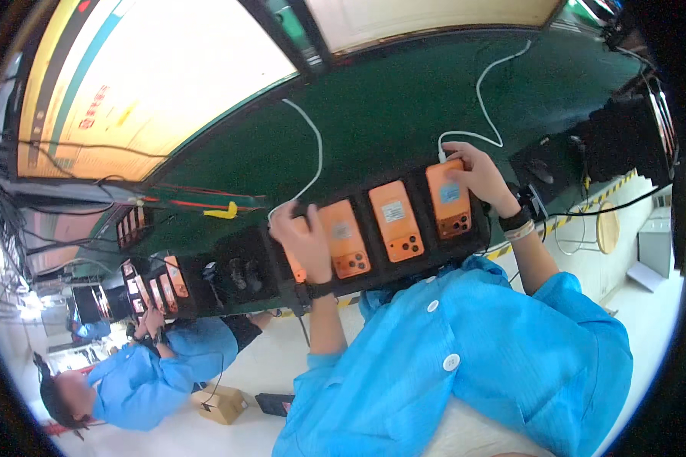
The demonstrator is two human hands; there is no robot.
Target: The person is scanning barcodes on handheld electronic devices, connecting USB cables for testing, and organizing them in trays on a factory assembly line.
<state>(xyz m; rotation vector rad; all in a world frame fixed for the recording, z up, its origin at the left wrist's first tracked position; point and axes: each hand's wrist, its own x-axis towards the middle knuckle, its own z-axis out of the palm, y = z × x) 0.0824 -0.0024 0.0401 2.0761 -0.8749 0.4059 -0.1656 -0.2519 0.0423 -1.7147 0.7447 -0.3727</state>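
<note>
Several orange phones lie face down, side by side, in a black tray [427,255]. My right hand [480,179] is at the top end of the rightmost phone [451,209], its fingers closed round the plug of a white cable [480,91]. At the leftmost phone [291,259], my left hand [305,240] covers much of the back; its fingertips close on the end of another white cable [319,148], whose plug they hide. Between the hands lie two more phones, one [345,236] beside my left hand and one [395,221] in the middle, both labelled.
Beyond the tray runs a green bench top [389,114] with a large lit screen [168,68] at its far left. Black cables hang at the left edge. A co-worker in blue [160,373] handles similar phones farther left. A cardboard box [221,404] sits on the floor.
</note>
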